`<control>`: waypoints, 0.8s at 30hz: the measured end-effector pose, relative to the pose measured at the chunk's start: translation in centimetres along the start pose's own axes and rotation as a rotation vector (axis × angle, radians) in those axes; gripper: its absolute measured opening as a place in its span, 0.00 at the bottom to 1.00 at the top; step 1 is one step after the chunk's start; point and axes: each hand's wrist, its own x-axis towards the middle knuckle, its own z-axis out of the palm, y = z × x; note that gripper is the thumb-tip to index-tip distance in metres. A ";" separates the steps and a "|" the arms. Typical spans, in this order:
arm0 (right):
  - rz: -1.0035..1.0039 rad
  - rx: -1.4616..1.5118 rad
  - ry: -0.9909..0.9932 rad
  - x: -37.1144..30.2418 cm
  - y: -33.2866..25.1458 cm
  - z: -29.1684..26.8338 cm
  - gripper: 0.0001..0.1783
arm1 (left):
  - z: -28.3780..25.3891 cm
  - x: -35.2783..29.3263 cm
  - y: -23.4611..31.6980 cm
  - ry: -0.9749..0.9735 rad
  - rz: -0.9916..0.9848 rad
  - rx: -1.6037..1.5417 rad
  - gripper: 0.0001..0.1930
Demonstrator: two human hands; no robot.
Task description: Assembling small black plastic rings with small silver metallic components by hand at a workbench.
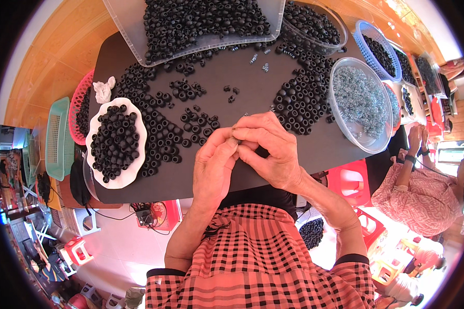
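Close together over the near edge of the dark table point(227, 87), my left hand point(212, 167) and my right hand point(276, 154) meet at the fingertips. Both are closed in a pinch. A small dark bit shows between the fingertips, too covered to name. Left of my hands lie loose black bead-like round parts with holes point(162, 129), and a small cluster of black parts point(198, 123) is nearest my left hand. Another pile of black round parts point(304, 98) spreads beyond my right hand. At the right, a clear round bowl point(341, 129) holds many small metal springs point(361, 98).
A white scalloped plate point(139, 170) heaped with black parts stands at the left, beside crumpled white tissue point(103, 90). A large clear bin point(126, 38) of black parts fills the back. Several loose springs point(265, 67) lie before it. Another person point(417, 195) sits at the right.
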 end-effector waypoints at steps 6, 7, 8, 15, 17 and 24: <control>0.060 -0.063 0.014 0.1 -0.7 0.0 0.22 | 0.4 0.1 0.6 0.022 -0.027 -0.020 0.13; 0.031 -0.082 0.006 0.0 -0.5 0.1 0.22 | 0.5 0.1 0.6 0.033 -0.028 -0.024 0.13; 0.001 -0.102 -0.002 -0.1 -0.3 0.2 0.23 | 0.5 0.1 0.6 0.040 -0.030 -0.026 0.13; -0.027 -0.166 0.037 -0.5 0.0 0.2 0.23 | -0.4 0.5 1.2 -0.065 -0.131 0.018 0.14; -0.029 -0.153 0.035 -0.5 0.0 0.1 0.23 | -0.4 0.6 1.4 -0.095 -0.144 0.035 0.16; -0.192 -0.268 0.026 -0.9 0.7 0.3 0.22 | 0.1 0.0 0.9 -0.049 -0.107 0.027 0.16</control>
